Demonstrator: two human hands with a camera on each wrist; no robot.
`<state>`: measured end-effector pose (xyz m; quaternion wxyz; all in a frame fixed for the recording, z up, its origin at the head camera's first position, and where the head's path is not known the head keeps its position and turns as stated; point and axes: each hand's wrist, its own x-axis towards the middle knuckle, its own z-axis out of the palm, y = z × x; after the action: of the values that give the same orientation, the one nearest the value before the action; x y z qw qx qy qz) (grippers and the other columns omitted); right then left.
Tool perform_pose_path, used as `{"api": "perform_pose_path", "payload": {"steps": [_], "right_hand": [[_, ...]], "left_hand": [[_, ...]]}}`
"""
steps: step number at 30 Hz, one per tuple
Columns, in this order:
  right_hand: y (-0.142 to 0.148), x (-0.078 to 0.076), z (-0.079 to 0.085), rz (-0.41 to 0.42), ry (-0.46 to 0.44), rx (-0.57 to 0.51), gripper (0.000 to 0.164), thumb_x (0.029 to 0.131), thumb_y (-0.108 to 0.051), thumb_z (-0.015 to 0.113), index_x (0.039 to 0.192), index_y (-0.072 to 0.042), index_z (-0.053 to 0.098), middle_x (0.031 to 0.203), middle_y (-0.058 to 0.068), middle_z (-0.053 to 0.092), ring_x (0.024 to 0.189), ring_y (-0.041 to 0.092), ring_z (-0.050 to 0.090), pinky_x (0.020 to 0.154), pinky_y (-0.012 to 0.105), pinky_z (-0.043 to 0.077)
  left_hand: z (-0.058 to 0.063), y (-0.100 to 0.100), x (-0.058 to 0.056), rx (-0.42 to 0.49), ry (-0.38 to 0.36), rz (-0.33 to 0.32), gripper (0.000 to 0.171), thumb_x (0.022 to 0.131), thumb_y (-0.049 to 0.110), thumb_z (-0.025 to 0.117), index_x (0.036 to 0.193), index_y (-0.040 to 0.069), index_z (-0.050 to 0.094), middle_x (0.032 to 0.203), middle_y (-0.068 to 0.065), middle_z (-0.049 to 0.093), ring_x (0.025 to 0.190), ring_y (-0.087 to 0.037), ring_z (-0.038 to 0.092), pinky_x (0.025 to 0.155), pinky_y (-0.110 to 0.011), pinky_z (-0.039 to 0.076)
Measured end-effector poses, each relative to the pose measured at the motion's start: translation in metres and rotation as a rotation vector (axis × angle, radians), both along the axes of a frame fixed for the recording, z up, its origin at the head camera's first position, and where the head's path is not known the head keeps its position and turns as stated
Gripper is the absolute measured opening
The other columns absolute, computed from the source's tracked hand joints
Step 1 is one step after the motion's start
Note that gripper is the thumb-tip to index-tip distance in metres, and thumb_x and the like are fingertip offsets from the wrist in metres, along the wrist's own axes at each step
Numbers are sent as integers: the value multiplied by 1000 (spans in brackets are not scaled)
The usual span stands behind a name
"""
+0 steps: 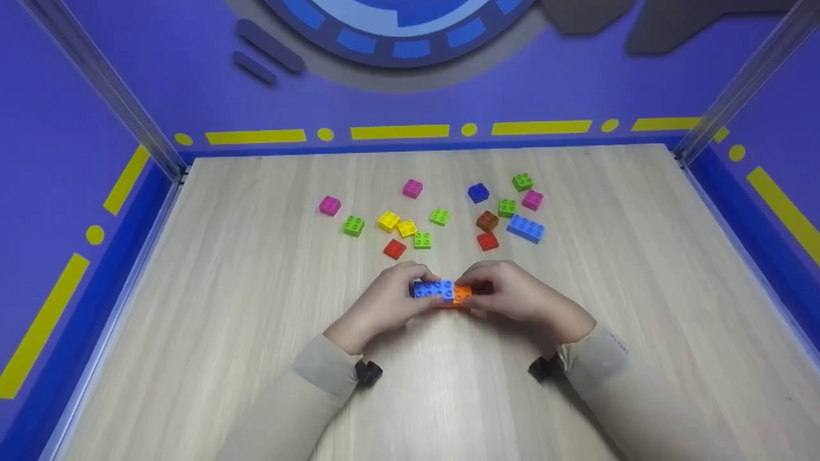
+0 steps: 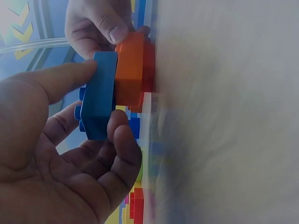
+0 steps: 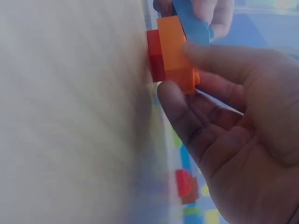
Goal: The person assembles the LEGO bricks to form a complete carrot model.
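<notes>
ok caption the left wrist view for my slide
Left hand holds a blue brick over an orange brick in the right hand, red brick beneath.

Blue wall (image 1: 576, 89) with yellow stripes (image 1: 400, 132)

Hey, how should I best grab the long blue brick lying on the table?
Probably from above: pinch the long blue brick across its long sides, toward its right end. It lies flat, studs up, its left end close to the brown brick and a green brick, while its right end sits free.

Five green bricks (image 1: 422, 240); three each pink (image 1: 330, 205), red (image 2: 149, 67), blue (image 2: 99, 98); two yellow (image 1: 388, 221); one orange (image 2: 130, 65), one brown (image 1: 487, 221)
</notes>
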<state>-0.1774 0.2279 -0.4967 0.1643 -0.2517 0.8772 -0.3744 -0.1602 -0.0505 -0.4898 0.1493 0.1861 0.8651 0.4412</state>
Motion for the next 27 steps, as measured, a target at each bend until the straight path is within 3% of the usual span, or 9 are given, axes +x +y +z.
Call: {"api": "perform_pose_path", "payload": {"steps": [5, 9, 11, 17, 21, 24, 27], "right_hand": [[17, -11, -5, -71, -120, -195, 30, 110, -24, 74, 135, -8, 80, 118, 13, 82, 94, 20, 77, 88, 27, 63], [28, -19, -7, -217, -173, -330, 33, 112, -18, 71, 138, 1, 76, 115, 24, 80, 92, 21, 77, 87, 26, 64], [32, -21, -8, -295, -169, -356, 33, 111, -18, 71, 138, 0, 76, 119, 22, 78, 95, 21, 73, 87, 26, 63], [37, -26, -4, -504, -94, -454, 34, 111, -13, 70, 140, 4, 74, 136, 20, 72, 116, 18, 64, 97, 20, 60], [45, -32, -1, -633, 20, -521, 34, 110, -6, 68, 140, 10, 71, 137, 25, 72, 115, 11, 67, 100, 17, 58], [56, -38, -2, -711, 133, -473, 33, 109, -5, 69, 139, 7, 73, 135, 25, 72, 112, 6, 66, 98, 13, 54], [68, -43, -5, -767, 187, -405, 34, 108, -5, 69, 140, 4, 74, 138, 23, 72, 111, 7, 63, 95, 12, 51]], "left_hand": [[0, 2, 0, -1, -16, 19, 30, 104, 32, 84, 131, 18, 82, 136, -5, 76, 122, -22, 66, 117, -49, 54], [-1, 2, 0, -9, -41, 32, 30, 104, 32, 84, 131, 20, 82, 136, -3, 75, 123, -21, 66, 120, -48, 54], [-2, 2, 0, -11, -42, 33, 30, 104, 33, 84, 131, 20, 82, 136, -3, 75, 124, -21, 67, 120, -48, 54], [-1, 2, 1, -10, -28, 31, 30, 104, 29, 84, 132, 17, 82, 133, -4, 76, 121, -21, 67, 119, -47, 55], [1, 5, 2, -31, -29, 36, 29, 105, 27, 84, 132, 17, 82, 134, -4, 75, 122, -20, 67, 120, -46, 55], [2, 7, 3, -50, -28, 39, 29, 106, 27, 82, 133, 17, 81, 135, -4, 75, 123, -19, 68, 120, -45, 55], [4, 9, 5, -64, -27, 41, 29, 107, 26, 81, 134, 17, 81, 136, -4, 75, 125, -20, 68, 120, -45, 55]]}}
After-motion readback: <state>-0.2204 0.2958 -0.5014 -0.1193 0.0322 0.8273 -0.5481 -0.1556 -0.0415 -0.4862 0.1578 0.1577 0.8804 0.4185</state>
